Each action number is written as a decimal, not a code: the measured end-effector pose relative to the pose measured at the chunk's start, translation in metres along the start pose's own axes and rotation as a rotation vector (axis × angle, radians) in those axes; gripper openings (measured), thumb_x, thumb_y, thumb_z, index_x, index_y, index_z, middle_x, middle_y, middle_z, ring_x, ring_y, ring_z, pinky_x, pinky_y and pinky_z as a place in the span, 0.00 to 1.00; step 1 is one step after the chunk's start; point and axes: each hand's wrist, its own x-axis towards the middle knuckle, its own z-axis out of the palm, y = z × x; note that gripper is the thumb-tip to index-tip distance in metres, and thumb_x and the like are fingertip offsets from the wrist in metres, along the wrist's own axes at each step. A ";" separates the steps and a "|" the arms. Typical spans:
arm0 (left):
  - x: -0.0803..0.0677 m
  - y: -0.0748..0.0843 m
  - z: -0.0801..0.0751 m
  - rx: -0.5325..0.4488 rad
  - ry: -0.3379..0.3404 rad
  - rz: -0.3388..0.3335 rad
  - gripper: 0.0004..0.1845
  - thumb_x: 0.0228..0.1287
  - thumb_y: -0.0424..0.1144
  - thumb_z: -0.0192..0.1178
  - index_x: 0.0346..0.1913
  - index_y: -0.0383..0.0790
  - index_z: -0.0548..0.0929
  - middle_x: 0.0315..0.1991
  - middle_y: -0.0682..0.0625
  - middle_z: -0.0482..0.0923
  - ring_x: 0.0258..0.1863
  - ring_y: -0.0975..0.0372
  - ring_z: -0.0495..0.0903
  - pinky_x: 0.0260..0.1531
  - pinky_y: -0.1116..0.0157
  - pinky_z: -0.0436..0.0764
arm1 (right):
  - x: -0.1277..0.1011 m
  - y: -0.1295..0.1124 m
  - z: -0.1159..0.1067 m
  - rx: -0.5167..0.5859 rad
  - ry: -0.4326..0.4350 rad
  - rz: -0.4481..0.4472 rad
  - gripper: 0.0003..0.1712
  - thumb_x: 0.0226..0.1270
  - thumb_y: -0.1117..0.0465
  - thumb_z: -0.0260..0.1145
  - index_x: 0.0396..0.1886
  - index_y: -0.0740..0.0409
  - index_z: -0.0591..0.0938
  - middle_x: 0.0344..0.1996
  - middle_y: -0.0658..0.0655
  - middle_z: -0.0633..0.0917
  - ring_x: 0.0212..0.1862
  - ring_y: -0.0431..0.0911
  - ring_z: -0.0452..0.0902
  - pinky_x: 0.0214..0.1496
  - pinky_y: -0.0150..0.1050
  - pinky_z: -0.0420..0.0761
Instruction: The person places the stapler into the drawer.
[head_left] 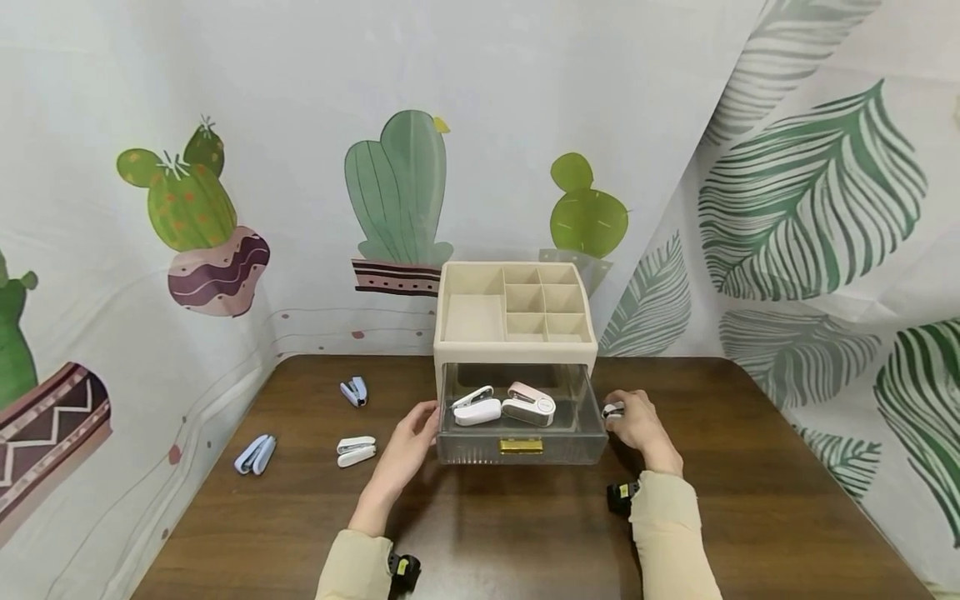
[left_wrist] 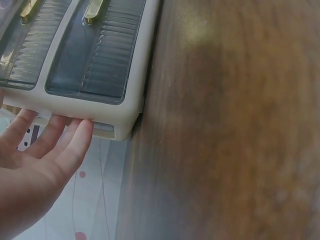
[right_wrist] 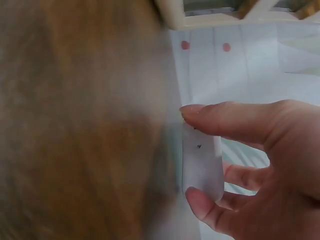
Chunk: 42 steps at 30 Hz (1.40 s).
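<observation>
A cream desktop organizer (head_left: 516, 353) stands at the back of the table, its clear upper drawer (head_left: 472, 451) pulled out. Inside the drawer lie a white stapler (head_left: 477, 412) and a pink-and-white stapler (head_left: 531, 407). Fairly straight fingers of my left hand (head_left: 408, 443) touch the organizer's left side, their tips along its side edge in the left wrist view. To the right of the drawer, my right hand (head_left: 639, 425) pinches another white stapler (right_wrist: 202, 162) between thumb and fingers; the palm hides part of it in the head view.
On the table's left side lie two blue staplers, one farther back (head_left: 355, 391) and one nearer (head_left: 256, 455), plus a white stapler (head_left: 356, 451). Open compartments (head_left: 547, 300) top the organizer. A patterned curtain (head_left: 300, 208) hangs behind the table (head_left: 517, 533).
</observation>
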 end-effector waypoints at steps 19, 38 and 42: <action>0.001 -0.001 0.002 0.009 0.000 -0.004 0.19 0.77 0.40 0.50 0.60 0.29 0.74 0.53 0.38 0.78 0.53 0.52 0.77 0.51 0.55 0.79 | -0.028 -0.047 -0.064 0.072 0.295 -0.147 0.22 0.56 0.67 0.73 0.51 0.64 0.80 0.56 0.72 0.69 0.54 0.67 0.68 0.54 0.60 0.68; 0.006 -0.014 0.002 0.019 0.022 0.001 0.19 0.77 0.40 0.50 0.60 0.30 0.74 0.52 0.39 0.78 0.50 0.54 0.78 0.48 0.57 0.79 | -0.074 -0.108 -0.104 0.112 0.515 -0.353 0.22 0.50 0.66 0.77 0.47 0.56 0.84 0.56 0.61 0.73 0.39 0.51 0.76 0.42 0.33 0.71; 0.000 0.001 0.002 0.040 0.020 -0.001 0.18 0.77 0.38 0.49 0.60 0.29 0.75 0.50 0.39 0.79 0.48 0.56 0.78 0.46 0.60 0.78 | -0.086 -0.124 -0.107 0.123 0.519 -0.443 0.22 0.49 0.67 0.78 0.46 0.55 0.84 0.57 0.59 0.74 0.39 0.47 0.75 0.41 0.29 0.72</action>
